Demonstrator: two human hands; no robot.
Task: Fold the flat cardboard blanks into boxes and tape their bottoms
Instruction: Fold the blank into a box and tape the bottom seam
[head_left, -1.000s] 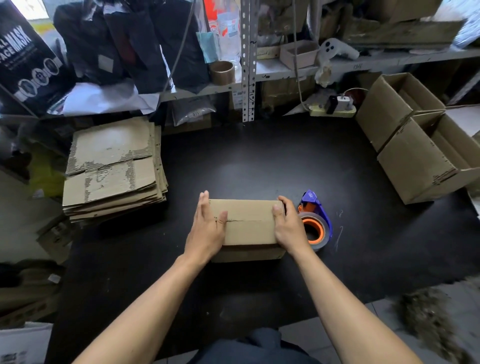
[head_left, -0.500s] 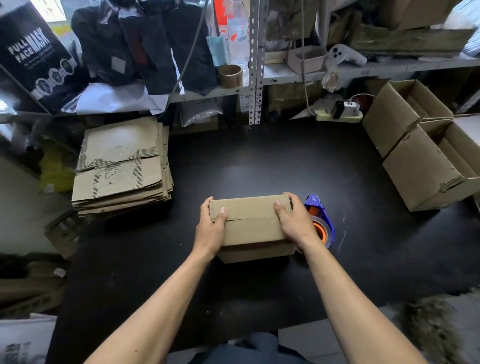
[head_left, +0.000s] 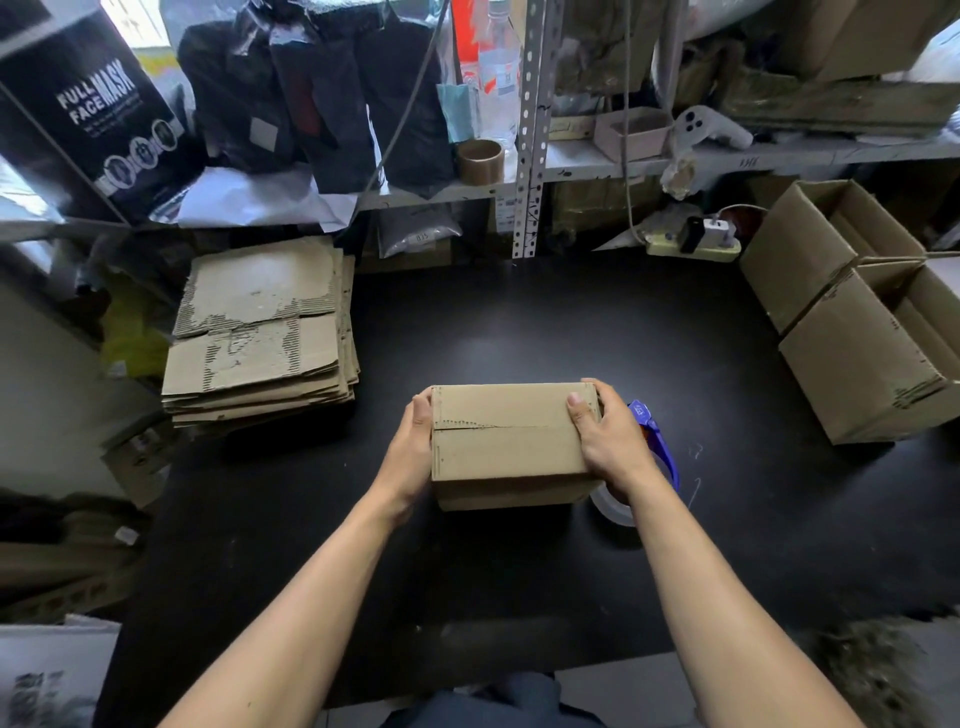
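Note:
A small cardboard box (head_left: 506, 441) sits at the middle of the black table (head_left: 571, 332), its two flaps closed on top with a seam across. My left hand (head_left: 413, 449) grips its left end. My right hand (head_left: 605, 441) grips its right end, thumb on the top face. A blue tape dispenser (head_left: 657, 441) with a clear tape roll lies just right of the box, partly hidden behind my right hand. A stack of flat cardboard blanks (head_left: 260, 332) lies at the table's left.
Two folded boxes (head_left: 852, 332) lie on their sides at the right of the table. A metal shelf (head_left: 530, 130) runs along the back, with bags, a brown tape roll (head_left: 480, 161) and a power strip (head_left: 693, 244) below it.
Both hands slid from lying flat on the box top to gripping its ends, and the box has lifted and shifted slightly towards me, hiding more of the tape dispenser.

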